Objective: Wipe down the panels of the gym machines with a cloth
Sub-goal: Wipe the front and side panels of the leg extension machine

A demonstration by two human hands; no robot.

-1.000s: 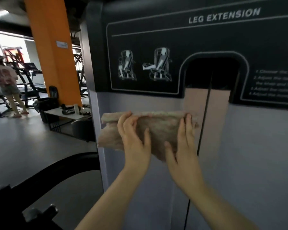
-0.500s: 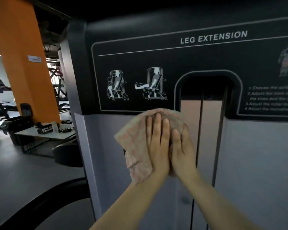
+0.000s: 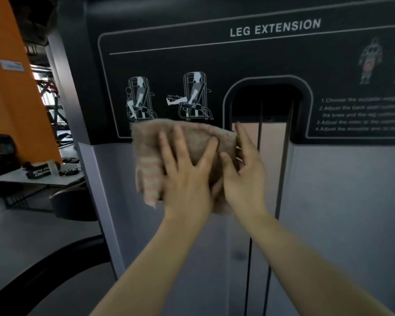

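Observation:
A pinkish-beige cloth (image 3: 151,156) is pressed against the leg extension machine's panel (image 3: 340,201), at the seam between its black instruction plate (image 3: 169,53) and the grey lower part. My left hand (image 3: 187,169) lies flat on the cloth with fingers spread. My right hand (image 3: 244,172) holds the cloth's right edge, fingers curled around it, just left of the weight-stack slot (image 3: 267,133). Part of the cloth is hidden behind both hands.
An orange pillar (image 3: 12,87) stands at the left. Below it is a low table (image 3: 39,179) with small items and a dark bin. A black curved machine part (image 3: 43,270) crosses the lower left. Vertical cables run down the slot.
My hands, stacked on the bunched cloth half a second ago, have come apart. The cloth is spread wider to the left. The view has moved closer to the panel.

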